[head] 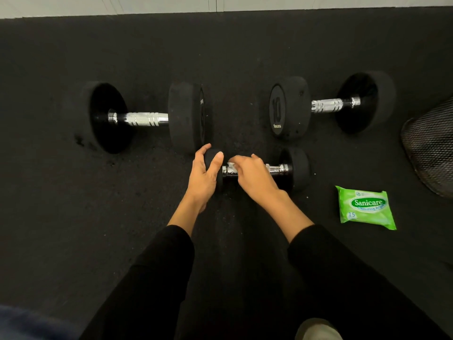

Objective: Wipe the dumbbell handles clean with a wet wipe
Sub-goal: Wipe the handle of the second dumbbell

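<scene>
On the black rubber floor (73, 217), near centre, lies the small dumbbell (297, 168), its chrome handle (277, 168) running left to right. The left hand (204, 175) grips the dumbbell's left head, fingers and thumb curled round it. The right hand (255, 177) is curled over the handle, pressing a white wet wipe (231, 165) against the chrome; only a corner of the wipe shows past the fingers. Behind it lie two larger dumbbells: the left large dumbbell (147, 118), whose nearer head is just beside the left hand, and the right large dumbbell (289, 106), marked 10. A green wipes pack (365, 207) lies right of the small dumbbell, apart from it. A black mesh object (431, 146) sits at the right edge.
</scene>
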`<action>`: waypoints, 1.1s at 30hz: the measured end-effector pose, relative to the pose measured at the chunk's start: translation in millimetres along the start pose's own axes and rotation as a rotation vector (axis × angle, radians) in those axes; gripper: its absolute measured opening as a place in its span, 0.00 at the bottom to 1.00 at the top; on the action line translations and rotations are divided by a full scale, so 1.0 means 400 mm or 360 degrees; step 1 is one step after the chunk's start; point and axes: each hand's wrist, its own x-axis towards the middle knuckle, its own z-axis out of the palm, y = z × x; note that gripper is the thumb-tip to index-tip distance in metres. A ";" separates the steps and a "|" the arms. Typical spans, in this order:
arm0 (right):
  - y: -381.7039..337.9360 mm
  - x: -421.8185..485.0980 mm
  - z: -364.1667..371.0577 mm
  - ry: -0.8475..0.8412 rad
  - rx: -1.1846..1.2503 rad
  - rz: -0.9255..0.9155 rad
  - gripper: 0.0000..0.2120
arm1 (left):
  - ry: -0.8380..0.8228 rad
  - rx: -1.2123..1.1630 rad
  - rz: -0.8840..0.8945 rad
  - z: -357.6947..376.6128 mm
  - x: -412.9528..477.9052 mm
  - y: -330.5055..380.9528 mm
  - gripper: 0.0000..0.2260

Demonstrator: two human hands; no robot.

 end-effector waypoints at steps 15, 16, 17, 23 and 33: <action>0.016 0.012 -0.055 -0.0269 0.0428 0.0116 0.21 | 0.0024 0.0042 -0.0009 0.001 0.001 0.008 0.27; 0.012 0.003 -0.047 -0.0203 0.0430 0.0118 0.20 | 0.0024 0.0039 -0.0007 0.002 0.001 0.008 0.27; 0.011 -0.006 -0.037 -0.0152 0.0400 0.0114 0.19 | 0.0025 0.0037 -0.0003 0.004 0.000 0.007 0.27; 0.025 -0.011 -0.027 -0.0212 -0.0037 -0.0100 0.25 | 0.0036 0.0019 0.0022 0.003 -0.008 0.005 0.26; -0.046 0.021 -0.024 -0.0083 -0.0272 0.0026 0.13 | 0.0042 -0.0009 -0.0007 0.004 -0.009 0.013 0.25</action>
